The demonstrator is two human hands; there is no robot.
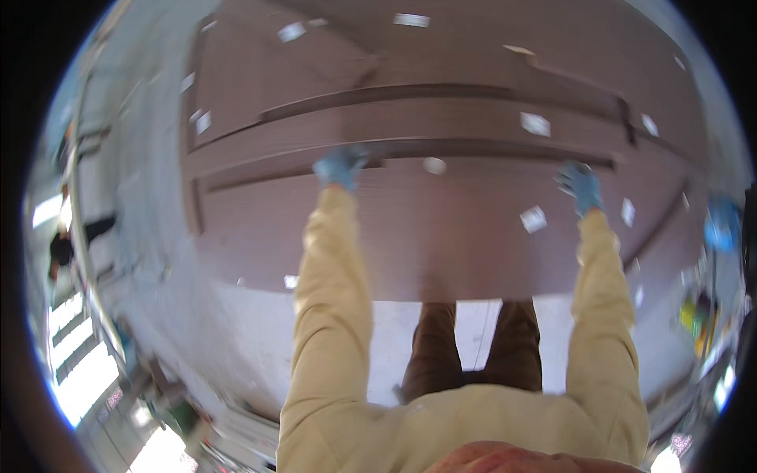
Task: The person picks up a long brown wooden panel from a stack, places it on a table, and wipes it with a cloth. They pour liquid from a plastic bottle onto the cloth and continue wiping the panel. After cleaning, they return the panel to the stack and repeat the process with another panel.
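A large brown board [441, 236] is held flat in front of the body, above a stack of similar boards [410, 102]. The left hand [341, 167] and right hand [579, 188], both blue-gloved, are curled over its far edge, apparently gripping. The board is best kept level, with both hands evenly loaded

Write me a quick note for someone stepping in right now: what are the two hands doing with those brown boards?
Left hand, blue-gloved: fingers curled over the far edge of the top large brown wood-grain board.
Right hand, blue-gloved: resting on the same board near its far right edge; grip unclear.
The board lies flat on a stack of similar brown panels with small white labels.
Done: both hands are on it.
Left: the board is not lifted clear.
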